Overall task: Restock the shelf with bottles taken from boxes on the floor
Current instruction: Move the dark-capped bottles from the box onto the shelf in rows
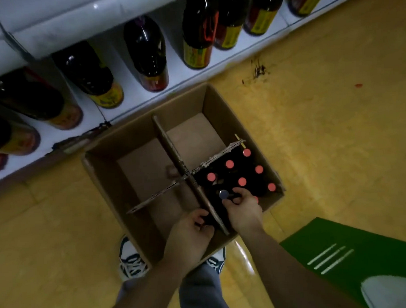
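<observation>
Box: a brown cardboard box [218, 102] is sitting open on the yellow floor [323, 126], just in front of the shelf.
Dividers: crossed cardboard dividers [171, 145] are splitting the box into four compartments; the two far ones are showing bare cardboard bottoms.
Red-capped bottles: dark red-capped bottles [242, 181] are standing upright, close together, in the near right compartment.
Right hand: the right hand [243, 210] is reaching into that compartment, its fingers curling round the neck of a grey-capped bottle [223, 194] at the compartment's near left corner, beside the divider.
Left hand: the left hand [188, 232] is reaching down on the other side of the divider, fingers wrapping round a dark object [205, 219]; the picture is too dim here to be sure, but it is looking like another bottle neck.
Shelf: a white shelf [128, 98] is carrying a row of dark shelf bottles [145, 54] with yellow and red labels, with gaps between several of them.
Shoes: dark-and-white laced shoes [132, 260] are standing against the box's near side.
Mat: a green mat [338, 241] with three pale stripes is lying on the floor to the right.
</observation>
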`<state>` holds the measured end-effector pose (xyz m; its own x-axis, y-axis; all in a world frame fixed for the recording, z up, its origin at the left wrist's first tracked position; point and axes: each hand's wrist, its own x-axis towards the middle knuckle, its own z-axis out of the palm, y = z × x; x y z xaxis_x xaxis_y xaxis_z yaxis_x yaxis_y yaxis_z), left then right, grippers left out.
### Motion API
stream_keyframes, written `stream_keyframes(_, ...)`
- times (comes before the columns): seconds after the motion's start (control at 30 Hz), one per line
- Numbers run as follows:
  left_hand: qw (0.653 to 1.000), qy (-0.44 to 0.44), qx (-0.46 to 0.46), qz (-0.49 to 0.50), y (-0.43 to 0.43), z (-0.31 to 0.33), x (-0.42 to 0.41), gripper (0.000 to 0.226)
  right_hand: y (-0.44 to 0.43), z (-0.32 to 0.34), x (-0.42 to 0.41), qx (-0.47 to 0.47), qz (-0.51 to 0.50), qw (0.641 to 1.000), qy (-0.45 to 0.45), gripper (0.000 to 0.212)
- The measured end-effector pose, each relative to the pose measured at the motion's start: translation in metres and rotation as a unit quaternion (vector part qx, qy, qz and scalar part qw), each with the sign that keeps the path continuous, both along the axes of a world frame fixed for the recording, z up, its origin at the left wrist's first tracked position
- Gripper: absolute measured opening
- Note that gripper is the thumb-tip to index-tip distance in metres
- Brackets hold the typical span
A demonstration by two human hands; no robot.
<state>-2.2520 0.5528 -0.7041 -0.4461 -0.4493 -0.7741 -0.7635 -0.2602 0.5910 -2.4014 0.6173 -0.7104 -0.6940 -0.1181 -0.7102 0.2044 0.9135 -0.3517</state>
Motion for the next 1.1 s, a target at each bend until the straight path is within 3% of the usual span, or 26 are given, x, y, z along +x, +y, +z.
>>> stream_keyframes(0.13, 0.995, -0.016, -0.061, -0.072, 0.011, -0.031, 0.000, 0.029, 0.003, -0.036, -0.002, 0.059, 0.126, 0.989, 0.053, 0.053)
stream_keyframes(0.3, 0.989, -0.030, -0.070, -0.131, 0.017, -0.058, 0.000, 0.045, 0.001, -0.060, -0.005, 0.108, 0.244, 0.958, 0.102, 0.054)
stream_keyframes(0.7, 0.956, -0.083, -0.142, -0.242, 0.026, -0.086, 0.000, 0.045, 0.000, -0.088, -0.003, 0.101, 0.284, 0.945, 0.127, 0.039)
stream_keyframes(0.97, 0.921, -0.055, -0.211, -0.323, 0.029, -0.099, -0.003, 0.037, 0.008, -0.098, -0.007, 0.052, 0.298, 0.941, 0.151, 0.033)
stream_keyframes(1.1, 0.936, -0.050, -0.209, -0.280, 0.019, -0.097, -0.003, 0.034, 0.012, -0.097, -0.007, 0.035, 0.299, 0.942, 0.150, 0.033)
